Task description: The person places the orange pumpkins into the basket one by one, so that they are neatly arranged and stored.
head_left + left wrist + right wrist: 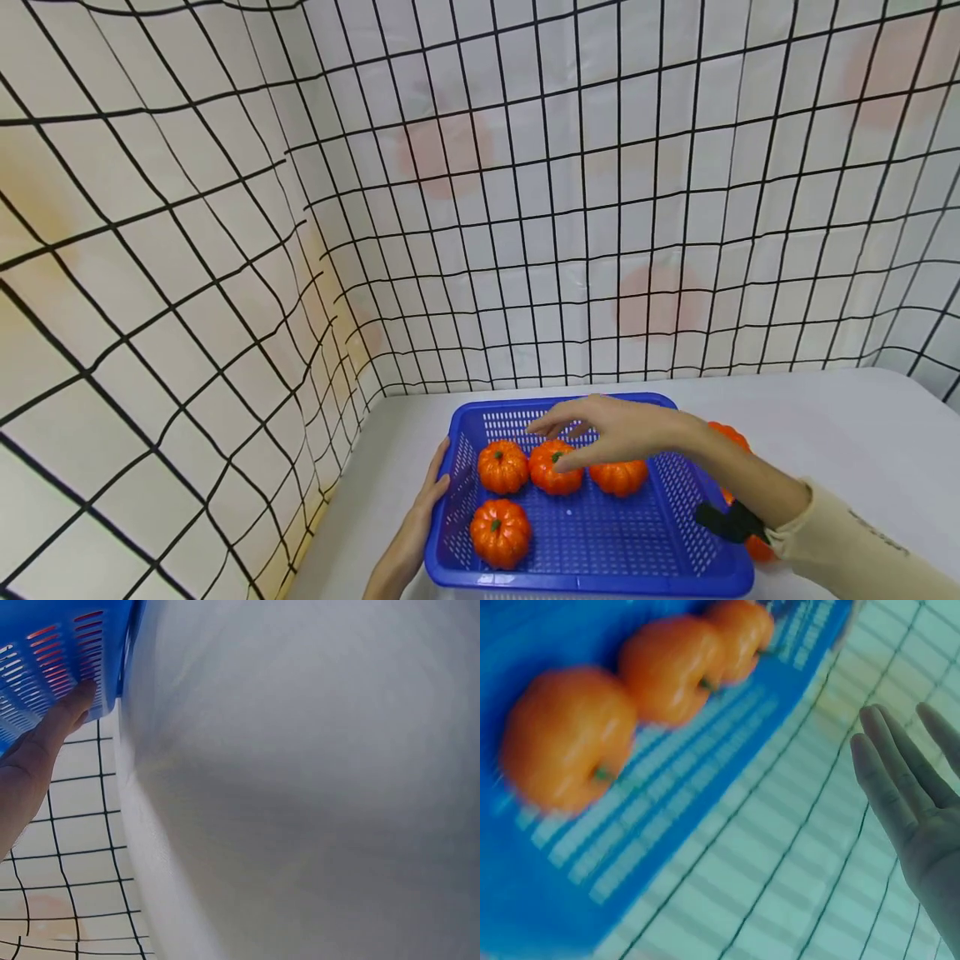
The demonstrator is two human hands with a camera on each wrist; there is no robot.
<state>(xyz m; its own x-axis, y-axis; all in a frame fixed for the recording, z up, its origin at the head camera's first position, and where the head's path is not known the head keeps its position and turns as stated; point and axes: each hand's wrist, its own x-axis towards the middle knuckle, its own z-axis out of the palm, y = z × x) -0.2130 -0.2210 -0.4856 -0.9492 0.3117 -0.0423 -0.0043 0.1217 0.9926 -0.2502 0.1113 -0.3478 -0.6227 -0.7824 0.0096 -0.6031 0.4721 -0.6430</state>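
At the bottom centre of the head view, a blue perforated basket (pixel 675 550) rests on the white table (pixel 840 433), and the left hand (pixel 420 521) lies flat against its left outer wall, fingers straight and gripping nothing; the left wrist view confirms the fingertips (pixel 75 701) pressed on the slotted wall. Inside, nearest the viewer, one orange pumpkin (pixel 500 533) sits at lower left. Farther in, a row of three follows: the left pumpkin (pixel 502 467), the middle pumpkin (pixel 553 471) and the right pumpkin (pixel 618 477), close together. Over this row hovers the right hand (pixel 615 429), fingers spread and relaxed, holding nothing, its fingertips just above the middle pumpkin; whether they touch it cannot be told. Right of the basket, partly hidden behind the forearm, more orange pumpkins (pixel 727 435) lie on the table outside the rim. Judged from this layout, four pumpkins are already in the basket and at least one or two remain outside. Behind stands a grid-patterned backdrop (pixel 525 208).
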